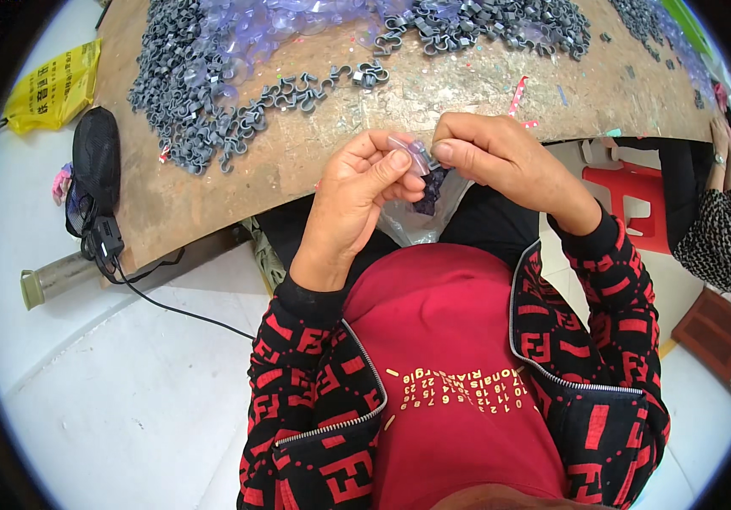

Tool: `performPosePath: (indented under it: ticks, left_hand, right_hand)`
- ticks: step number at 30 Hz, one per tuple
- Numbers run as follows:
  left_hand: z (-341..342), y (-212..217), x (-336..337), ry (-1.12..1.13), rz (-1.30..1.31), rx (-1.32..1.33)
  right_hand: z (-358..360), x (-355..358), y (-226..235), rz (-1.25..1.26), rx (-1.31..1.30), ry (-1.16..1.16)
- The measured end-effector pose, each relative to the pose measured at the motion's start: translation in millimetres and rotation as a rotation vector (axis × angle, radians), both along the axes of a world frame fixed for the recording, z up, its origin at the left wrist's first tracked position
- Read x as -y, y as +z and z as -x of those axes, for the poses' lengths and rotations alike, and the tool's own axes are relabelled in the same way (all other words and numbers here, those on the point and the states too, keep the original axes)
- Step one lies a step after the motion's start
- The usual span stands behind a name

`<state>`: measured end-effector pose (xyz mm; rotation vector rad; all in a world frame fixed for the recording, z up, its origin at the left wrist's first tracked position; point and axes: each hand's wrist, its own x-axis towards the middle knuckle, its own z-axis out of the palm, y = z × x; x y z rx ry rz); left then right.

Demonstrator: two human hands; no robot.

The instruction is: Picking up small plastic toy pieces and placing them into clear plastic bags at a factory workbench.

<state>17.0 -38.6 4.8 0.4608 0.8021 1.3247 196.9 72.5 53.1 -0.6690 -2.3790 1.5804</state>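
Note:
My left hand (357, 183) pinches a clear, purplish suction cup (406, 155) between thumb and fingers, just past the table's near edge. My right hand (493, 157) is closed with thumb and forefinger at a small grey plastic clip (424, 156), which touches the suction cup. Right under both hands, a translucent plastic bag (412, 225) lies at my lap with small dark pieces at its mouth. On the wooden table (314, 136) beyond, a big heap of grey clips (183, 110) spreads at the left, next to a pile of clear purplish suction cups (255, 34).
More grey clips (501, 25) lie at the far middle. A yellow plastic bag (55, 85) and a black mesh device (96, 153) with a cable are at the left edge. At the right are a red stool (629, 200) and another person's patterned sleeve (716, 242).

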Motion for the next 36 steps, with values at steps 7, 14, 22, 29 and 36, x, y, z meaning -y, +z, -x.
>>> performPosePath:
  ticks: [7,14,22,29,36]
  left_hand:
    - [-7,15,3,0.111,-0.095,-0.448]
    - [-13,9,5,0.18,-0.273,-0.858]
    - [-17,13,3,0.21,-0.153,-0.367]
    - [-16,20,5,0.191,-0.192,-0.394]
    - [-14,16,2,0.2,-0.133,-0.298]
  right_hand:
    - [0,2,-1,-0.232,0.021,-0.016]
    - [-4,9,-9,-0.625,0.041,-0.052]
    - [-3,7,-2,-0.269,-0.012,-0.105]
    - [0,16,-8,-0.024,-0.071,-0.167]
    - [-2,16,-15,-0.106,-0.069,-0.197]
